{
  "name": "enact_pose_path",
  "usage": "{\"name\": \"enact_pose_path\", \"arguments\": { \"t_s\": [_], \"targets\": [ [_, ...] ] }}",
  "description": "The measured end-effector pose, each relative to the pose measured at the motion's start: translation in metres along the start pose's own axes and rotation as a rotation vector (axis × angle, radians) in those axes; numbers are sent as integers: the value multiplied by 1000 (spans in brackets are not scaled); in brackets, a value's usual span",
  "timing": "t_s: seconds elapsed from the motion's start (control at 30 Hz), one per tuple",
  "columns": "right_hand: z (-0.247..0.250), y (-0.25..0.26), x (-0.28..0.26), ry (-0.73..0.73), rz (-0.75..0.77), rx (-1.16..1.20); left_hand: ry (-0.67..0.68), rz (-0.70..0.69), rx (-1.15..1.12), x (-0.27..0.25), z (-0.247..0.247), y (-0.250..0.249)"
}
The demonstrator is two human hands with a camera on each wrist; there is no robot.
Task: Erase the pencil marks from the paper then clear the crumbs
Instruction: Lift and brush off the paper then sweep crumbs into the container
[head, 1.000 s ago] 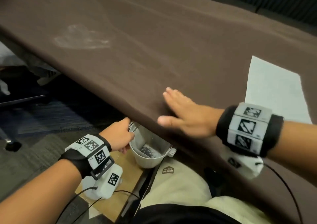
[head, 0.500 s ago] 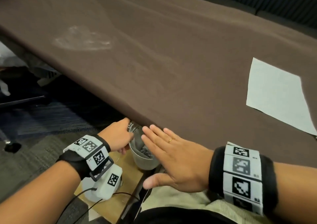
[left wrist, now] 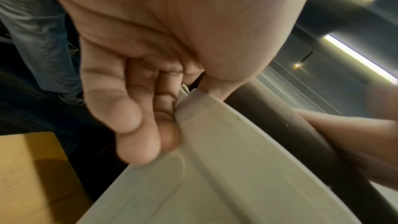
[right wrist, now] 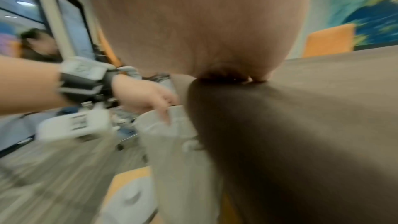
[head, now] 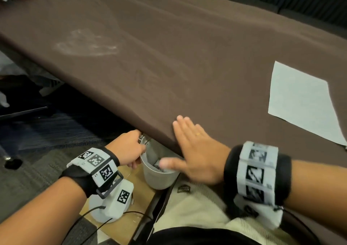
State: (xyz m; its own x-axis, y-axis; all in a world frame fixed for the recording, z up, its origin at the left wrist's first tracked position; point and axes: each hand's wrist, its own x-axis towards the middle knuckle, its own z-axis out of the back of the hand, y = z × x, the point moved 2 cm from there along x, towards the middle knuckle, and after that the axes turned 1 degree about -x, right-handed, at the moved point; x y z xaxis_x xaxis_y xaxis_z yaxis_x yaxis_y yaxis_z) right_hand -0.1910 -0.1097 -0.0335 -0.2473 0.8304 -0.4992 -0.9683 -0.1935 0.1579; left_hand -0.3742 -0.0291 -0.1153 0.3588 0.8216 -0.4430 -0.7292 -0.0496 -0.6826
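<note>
A: Where is the paper [head: 300,102] found, and in what state?

B: The paper is seen lying flat on the brown tabletop [head: 187,56], toward the right, well apart from both hands. No pencil marks can be made out on it from the head view. Crumbs cannot be told on the tabletop; dark bits are seen inside a grey bin [head: 157,175] held just below the near edge of the tabletop.

A: How is the bin held?

B: The bin's rim is gripped by the left hand [head: 127,149]. In the left wrist view the fingers [left wrist: 137,132] are shown curled against the outer wall of the bin [left wrist: 215,168], with the thumb laid over the rim; the grip is thus clamped on the bin. The bin's top is set against the underside of the tabletop edge.

A: And the right hand?

B: The right hand [head: 195,150] is laid at the tabletop's near edge, directly above the bin, with the fingers straight and together and the thumb spread out over the bin's mouth. Nothing is held; the grip is slack and flat. In the right wrist view the heel of the right hand [right wrist: 193,23] is shown over the tabletop [right wrist: 312,108], though that view is blurred.

A: What lies further out?

B: A pale smudge [head: 86,45] is seen on the far left of the tabletop. A cardboard box [head: 131,220] is seen on the floor below the bin, and cream cloth [head: 197,207] covers the person's lap.
</note>
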Motion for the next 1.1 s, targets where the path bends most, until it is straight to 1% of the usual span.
{"name": "enact_pose_path", "arguments": {
  "t_s": [0.1, 0.17, 0.2, 0.27, 0.33, 0.4, 0.43, 0.47, 0.5, 0.57, 0.6, 0.67, 0.7, 0.73, 0.77, 0.8, 0.87, 0.9, 0.97, 1.0, 1.03, 1.1],
  "targets": [
    [-16, 18, -23, 73, 147, -122, -2, 6, 3, -1, 1, -1],
    [-14, 21, -28, 97, 191, -75, -2, -8, 2, -1, 0, -2],
    [-7, 22, -28, 81, 199, -27, -2, -17, -2, -1, 0, -1],
    [11, 17, -19, -4, 157, 63, -4, -27, -15, -1, -1, 0],
    [29, 6, -2, -89, 47, 129, -6, -26, -26, 0, -1, 0],
    [33, -4, 14, -113, -76, 147, -7, -25, -31, -1, -2, 1],
    [30, -5, 19, -103, -114, 134, -6, -25, -31, -1, -2, 1],
    [23, -2, 20, -88, -117, 101, -4, -27, -27, 0, -2, 1],
    [14, 4, 18, -72, -84, 50, -1, -28, -23, 1, -2, 1],
    [-4, 19, 5, -41, 43, -42, -2, -25, -17, 2, -1, 1],
    [-9, 26, -5, -7, 109, -52, -6, -24, -12, 3, -1, 1],
    [-11, 31, -21, 94, 214, 28, -9, -25, -15, 3, -2, 1],
    [-9, 29, -27, 120, 239, 98, -11, -27, -17, 2, -2, 1],
    [-4, 23, -29, 108, 232, 172, -12, -29, -19, 2, -2, 1],
    [3, 14, -30, 61, 188, 243, -10, -33, -23, 2, -3, 2],
    [11, 2, -29, -8, 108, 301, -7, -35, -28, 3, -3, 2],
    [25, -27, -22, -139, -93, 359, -7, -37, -28, 3, -3, 2],
    [29, -43, -19, -176, -188, 350, -9, -35, -28, 3, -3, 2],
    [30, -65, -13, -171, -331, 272, -10, -32, -36, 2, -4, 1],
    [28, -69, -12, -141, -359, 233, -6, -32, -37, 1, -4, 0],
    [23, -67, -10, -100, -344, 203, -2, -31, -35, 1, -4, 0],
    [11, -46, -12, -6, -232, 189, -4, -25, -31, 3, -4, 0]
  ]
}}
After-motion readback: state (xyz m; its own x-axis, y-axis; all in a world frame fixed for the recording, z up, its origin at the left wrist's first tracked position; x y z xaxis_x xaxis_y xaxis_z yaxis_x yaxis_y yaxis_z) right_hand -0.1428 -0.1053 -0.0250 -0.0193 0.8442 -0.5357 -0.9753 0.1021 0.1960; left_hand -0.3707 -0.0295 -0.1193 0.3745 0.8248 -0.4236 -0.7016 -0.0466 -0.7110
